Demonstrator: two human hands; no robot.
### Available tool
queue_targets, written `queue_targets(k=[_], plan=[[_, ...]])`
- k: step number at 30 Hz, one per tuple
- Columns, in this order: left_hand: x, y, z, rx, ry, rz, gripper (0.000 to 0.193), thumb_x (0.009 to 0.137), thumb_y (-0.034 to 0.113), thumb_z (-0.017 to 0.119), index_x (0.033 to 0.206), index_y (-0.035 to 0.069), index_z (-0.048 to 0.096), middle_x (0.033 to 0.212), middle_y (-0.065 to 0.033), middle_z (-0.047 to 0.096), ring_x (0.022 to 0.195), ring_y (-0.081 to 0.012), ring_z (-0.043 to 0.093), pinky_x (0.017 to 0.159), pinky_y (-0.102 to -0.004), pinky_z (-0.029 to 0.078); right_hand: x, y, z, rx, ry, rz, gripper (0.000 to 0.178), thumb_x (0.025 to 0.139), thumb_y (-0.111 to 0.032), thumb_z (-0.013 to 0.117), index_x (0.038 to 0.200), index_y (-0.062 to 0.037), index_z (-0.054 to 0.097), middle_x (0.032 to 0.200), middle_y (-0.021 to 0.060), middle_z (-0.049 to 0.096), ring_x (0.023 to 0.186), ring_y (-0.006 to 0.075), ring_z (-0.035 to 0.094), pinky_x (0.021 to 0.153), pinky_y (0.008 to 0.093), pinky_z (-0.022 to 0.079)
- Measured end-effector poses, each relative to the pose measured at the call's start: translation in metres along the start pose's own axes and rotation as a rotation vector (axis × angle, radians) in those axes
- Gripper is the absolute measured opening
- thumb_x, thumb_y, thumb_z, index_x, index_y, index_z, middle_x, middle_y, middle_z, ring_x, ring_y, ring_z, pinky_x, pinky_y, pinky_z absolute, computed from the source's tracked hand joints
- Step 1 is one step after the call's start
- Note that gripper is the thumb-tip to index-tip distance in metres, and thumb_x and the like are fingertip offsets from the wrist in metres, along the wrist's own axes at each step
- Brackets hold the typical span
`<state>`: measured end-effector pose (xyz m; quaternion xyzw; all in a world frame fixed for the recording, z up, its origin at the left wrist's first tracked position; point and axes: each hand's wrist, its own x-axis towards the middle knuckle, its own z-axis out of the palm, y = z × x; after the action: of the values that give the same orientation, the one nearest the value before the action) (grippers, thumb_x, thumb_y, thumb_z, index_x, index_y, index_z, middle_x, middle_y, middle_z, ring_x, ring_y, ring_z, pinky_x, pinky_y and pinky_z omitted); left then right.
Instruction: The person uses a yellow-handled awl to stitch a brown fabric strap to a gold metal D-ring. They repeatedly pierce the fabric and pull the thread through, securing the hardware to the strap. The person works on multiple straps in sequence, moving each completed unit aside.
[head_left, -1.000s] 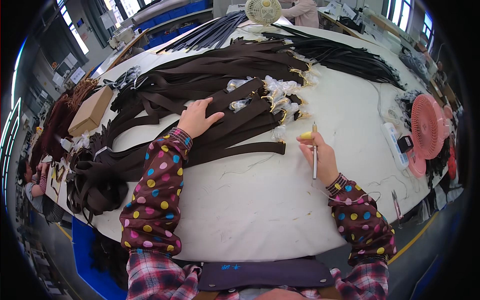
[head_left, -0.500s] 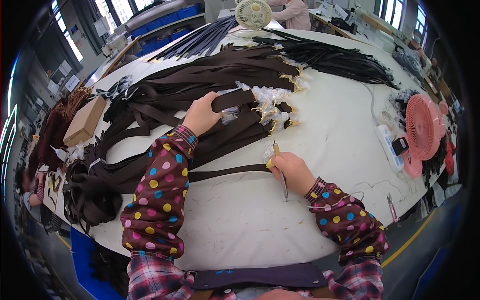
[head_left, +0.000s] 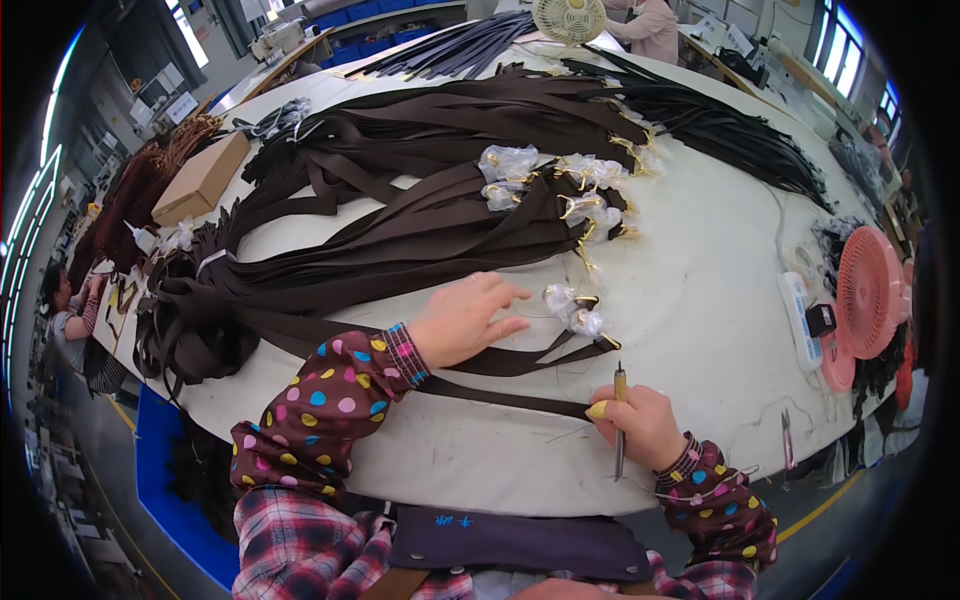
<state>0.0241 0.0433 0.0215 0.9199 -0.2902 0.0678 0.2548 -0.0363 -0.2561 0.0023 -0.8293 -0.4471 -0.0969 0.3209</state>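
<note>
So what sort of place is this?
Probably a sewing workshop: long, dark brown, fabric-like straps lie bundled on a large white-topped table, what looks like a white sewing machine stands behind, and another person in a pale pink top is at the back.

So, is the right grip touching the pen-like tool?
Touching. The head view shows the pen-like tool held in the right grip, its two ends sticking out.

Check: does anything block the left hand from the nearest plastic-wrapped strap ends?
Nothing visible blocks it: white tabletop shows between the left hand and the plastic-wrapped strap ends. The right hand, holding a pen-shaped tool, is outside that gap.
</note>
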Motion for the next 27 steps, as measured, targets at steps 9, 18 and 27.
queue_targets(k=[9,18,27], plan=[[-0.035,-0.150,-0.059,0.518,0.304,-0.458,0.068,0.092,0.056,0.053,0.139,0.009,0.045,0.141,-0.0154,0.048,0.130,-0.0311,0.046,0.108,-0.0502,0.030,0.026,0.035,0.007,-0.110,0.119,0.019,0.020,0.079,-0.007,0.070,0.093,-0.0094,0.055,0.092,0.0068,0.064,0.072,0.0278,0.059,0.061,0.0362,0.048],[-0.071,-0.150,-0.081,0.511,0.147,-0.459,0.042,0.094,0.046,0.052,0.096,0.006,0.065,0.084,-0.0179,0.068,0.080,-0.0371,0.064,0.071,-0.0454,0.047,0.035,0.042,0.014,-0.101,0.226,0.077,0.023,0.081,-0.006,0.070,0.098,-0.0069,0.055,0.111,0.0103,0.065,0.086,0.0299,0.063,0.074,0.0374,0.052],[-0.164,-0.172,-0.121,0.569,0.273,-0.116,0.024,0.085,0.027,0.056,0.080,0.004,0.058,0.069,-0.0155,0.058,0.066,-0.0382,0.057,0.061,-0.0465,0.043,0.028,0.000,0.030,-0.045,0.015,-0.038,0.026,0.076,-0.004,0.074,0.097,-0.0086,0.059,0.114,0.0112,0.066,0.087,0.0306,0.064,0.074,0.0382,0.053]])
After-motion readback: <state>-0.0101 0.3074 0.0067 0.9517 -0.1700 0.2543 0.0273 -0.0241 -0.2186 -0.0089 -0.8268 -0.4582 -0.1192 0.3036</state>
